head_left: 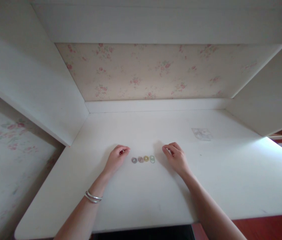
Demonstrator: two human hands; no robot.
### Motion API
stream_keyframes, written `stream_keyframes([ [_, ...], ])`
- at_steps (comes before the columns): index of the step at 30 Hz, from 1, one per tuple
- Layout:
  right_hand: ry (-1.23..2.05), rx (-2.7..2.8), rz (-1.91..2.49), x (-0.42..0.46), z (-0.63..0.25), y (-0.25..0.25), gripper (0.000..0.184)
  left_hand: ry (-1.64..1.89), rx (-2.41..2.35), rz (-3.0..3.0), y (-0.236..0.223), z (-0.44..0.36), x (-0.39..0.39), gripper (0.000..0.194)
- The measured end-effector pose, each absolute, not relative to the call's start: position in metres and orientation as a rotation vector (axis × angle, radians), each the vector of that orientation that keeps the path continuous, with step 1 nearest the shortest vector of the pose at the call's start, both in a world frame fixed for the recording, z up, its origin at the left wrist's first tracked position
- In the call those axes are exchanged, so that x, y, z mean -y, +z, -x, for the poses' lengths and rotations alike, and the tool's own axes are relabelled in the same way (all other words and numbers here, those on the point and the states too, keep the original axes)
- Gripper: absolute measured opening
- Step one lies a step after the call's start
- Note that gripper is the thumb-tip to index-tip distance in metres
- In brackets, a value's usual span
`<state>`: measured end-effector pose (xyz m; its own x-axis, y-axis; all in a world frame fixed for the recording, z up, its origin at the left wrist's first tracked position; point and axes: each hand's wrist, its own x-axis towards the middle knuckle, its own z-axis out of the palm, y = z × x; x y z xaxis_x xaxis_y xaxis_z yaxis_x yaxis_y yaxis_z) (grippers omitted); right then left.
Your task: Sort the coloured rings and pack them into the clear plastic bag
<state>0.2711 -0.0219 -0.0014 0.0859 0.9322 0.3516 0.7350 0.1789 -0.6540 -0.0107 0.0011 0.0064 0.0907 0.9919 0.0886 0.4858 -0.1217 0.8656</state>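
Note:
Four small groups would be too fine a reading, so I see a short row of several thin ring-shaped bands on the white desk point(141, 193). From left to right come grey bands point(134, 160), pinkish-brown bands point(140, 160), yellow bands point(146, 158) and green bands point(152, 159); the green ones partly overlap. Just left of the row rests my left hand point(116, 157), fingers curled together, with nothing visible in it. My right hand point(176, 157) lies to the right of the green bands, its fingers likewise curled in and nothing showing between them. Neither hand touches the row.
A clear plastic bag point(202, 134) lies farther back on the right. White side panels point(43, 76) and a low back ledge point(156, 105) enclose the desk, with floral wallpaper point(164, 66) behind. Silver bangles point(93, 197) circle my left wrist.

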Motion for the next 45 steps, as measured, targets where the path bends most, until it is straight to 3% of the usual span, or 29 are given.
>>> stream_keyframes([
  [5,0.065,1.637,1.896,-0.001,-0.32,0.007,0.035,0.958,-1.455,-1.687,0.005,0.012,-0.001,0.026],
  [10,-0.185,1.451,2.383,-0.024,-0.392,0.025,0.056,0.968,-1.436,-1.682,0.005,0.013,-0.001,0.026],
  [16,-0.031,1.401,2.637,-0.036,-0.449,0.021,0.076,0.991,-1.432,-1.692,0.0,0.015,-0.002,0.025],
  [20,0.061,1.447,2.658,-0.037,-0.456,0.017,0.079,0.987,-1.416,-1.745,0.001,0.014,-0.001,0.023],
  [26,0.001,1.445,2.507,-0.035,-0.42,0.019,0.075,1.009,-1.405,-1.775,0.005,0.011,0.0,0.024],
  [33,0.204,1.551,2.044,-0.021,-0.29,0.012,0.062,1.057,-1.37,-1.837,0.009,-0.007,-0.003,0.023],
  [40,0.25,1.703,1.73,-0.014,-0.206,0.015,0.051,1.048,-1.324,-2.054,0.014,-0.039,-0.021,0.08],
  [45,0.178,1.81,1.583,-0.003,-0.202,0.011,0.042,1.074,-1.322,-2.127,0.013,-0.049,-0.027,0.08],
])
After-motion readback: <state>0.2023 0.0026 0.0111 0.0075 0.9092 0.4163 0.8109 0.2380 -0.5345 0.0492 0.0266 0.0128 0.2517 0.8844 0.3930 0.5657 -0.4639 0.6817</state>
